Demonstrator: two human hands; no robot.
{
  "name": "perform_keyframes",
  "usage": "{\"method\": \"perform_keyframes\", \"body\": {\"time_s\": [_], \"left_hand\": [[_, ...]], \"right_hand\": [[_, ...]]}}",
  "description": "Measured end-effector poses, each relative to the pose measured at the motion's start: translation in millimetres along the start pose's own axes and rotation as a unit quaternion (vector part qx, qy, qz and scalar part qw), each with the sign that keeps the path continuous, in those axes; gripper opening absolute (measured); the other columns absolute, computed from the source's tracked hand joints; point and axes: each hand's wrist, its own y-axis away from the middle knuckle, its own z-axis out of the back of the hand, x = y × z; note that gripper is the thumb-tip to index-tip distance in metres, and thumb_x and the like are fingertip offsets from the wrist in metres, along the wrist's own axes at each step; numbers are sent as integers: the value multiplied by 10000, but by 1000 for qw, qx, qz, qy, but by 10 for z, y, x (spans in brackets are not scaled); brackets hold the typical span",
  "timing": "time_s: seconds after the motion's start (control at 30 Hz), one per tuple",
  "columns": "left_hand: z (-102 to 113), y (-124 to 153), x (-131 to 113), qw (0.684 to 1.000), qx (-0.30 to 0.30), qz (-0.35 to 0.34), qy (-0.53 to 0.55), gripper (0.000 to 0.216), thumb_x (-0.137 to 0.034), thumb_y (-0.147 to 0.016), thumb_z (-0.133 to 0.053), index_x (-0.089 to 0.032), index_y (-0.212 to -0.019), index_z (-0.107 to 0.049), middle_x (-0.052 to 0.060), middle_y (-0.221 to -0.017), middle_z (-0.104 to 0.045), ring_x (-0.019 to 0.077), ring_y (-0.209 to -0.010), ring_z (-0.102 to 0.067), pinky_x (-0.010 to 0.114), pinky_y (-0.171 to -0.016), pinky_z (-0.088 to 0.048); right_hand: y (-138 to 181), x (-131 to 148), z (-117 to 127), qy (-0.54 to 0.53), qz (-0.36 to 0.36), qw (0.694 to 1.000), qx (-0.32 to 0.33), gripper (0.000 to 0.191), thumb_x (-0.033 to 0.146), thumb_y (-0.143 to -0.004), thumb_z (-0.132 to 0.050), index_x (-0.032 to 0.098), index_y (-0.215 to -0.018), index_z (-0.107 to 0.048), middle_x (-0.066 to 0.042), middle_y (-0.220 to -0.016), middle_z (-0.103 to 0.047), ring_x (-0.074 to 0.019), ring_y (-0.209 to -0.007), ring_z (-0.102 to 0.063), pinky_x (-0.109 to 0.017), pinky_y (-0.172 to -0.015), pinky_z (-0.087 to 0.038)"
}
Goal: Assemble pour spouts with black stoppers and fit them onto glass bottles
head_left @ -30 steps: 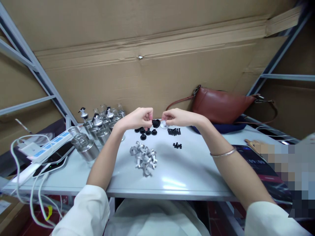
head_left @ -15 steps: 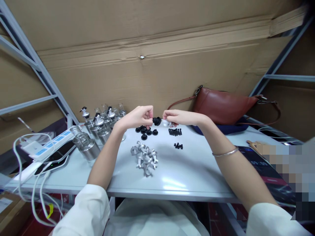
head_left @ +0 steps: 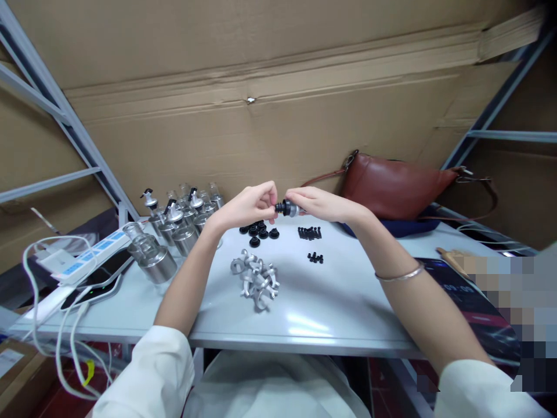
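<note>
My left hand (head_left: 250, 206) and my right hand (head_left: 315, 204) meet above the far part of the white table (head_left: 331, 302). Both pinch one small part between them: a black rubber stopper joined to a silver cap (head_left: 287, 208). The left fingers grip the black end, the right fingers the silver end. Below the hands lie several loose black stoppers (head_left: 259, 232). Closer to me sits a heap of silver metal spouts (head_left: 256, 280). Two little groups of small black pieces (head_left: 310, 233) (head_left: 315, 257) lie under my right hand.
Several glass bottles with steel bases (head_left: 174, 223) stand at the left, one (head_left: 152, 258) lying nearer. A power strip (head_left: 93, 255) with white cables and a phone (head_left: 93, 284) sit at the left edge. A brown leather bag (head_left: 391, 186) rests at back right, cardboard behind.
The black stopper and the silver cap, held a little apart before, have come together between my fingers. Both hands have risen slightly.
</note>
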Motion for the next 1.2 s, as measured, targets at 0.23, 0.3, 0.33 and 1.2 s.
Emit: {"method": "perform_keyframes", "body": {"time_s": [0.23, 0.3, 0.33, 1.2], "left_hand": [[22, 21, -85, 1000, 11, -2, 5, 225, -286, -821, -566, -181, -982, -448, 18, -797, -643, 114, -755, -618, 224, -654, -459], [27, 13, -68, 1000, 0, -8, 11, 234, -287, -809, -589, -175, -979, -475, 22, -817, -645, 115, -771, -616, 228, -672, -464], [32, 9, -55, 1000, -4, -9, 14, 246, -283, -798, -605, -171, -984, -489, 25, -832, -648, 118, -782, -618, 231, -681, -468], [151, 72, -58, 999, 29, 8, -21, 217, -273, -722, -668, -152, -825, -518, 7, -778, -621, 112, -729, -599, 220, -637, -459]], "right_hand": [[0, 55, -43, 64, -10, 994, -87, 269, 325, -924, -288, 188, -743, -433, -22, -720, -508, -149, -689, -475, -263, -644, -359], [14, 73, -44, 56, -13, 994, -94, 272, 386, -930, -305, 188, -807, -446, -26, -739, -527, -155, -701, -491, -265, -643, -360], [26, 77, -39, 47, -13, 994, -93, 281, 423, -929, -314, 189, -839, -441, -29, -753, -532, -158, -706, -493, -265, -639, -361], [230, 224, 49, 54, -11, 989, 136, 422, 499, -934, -294, 185, -704, -459, -37, -651, -550, -145, -591, -492, -277, -594, -396]]}}
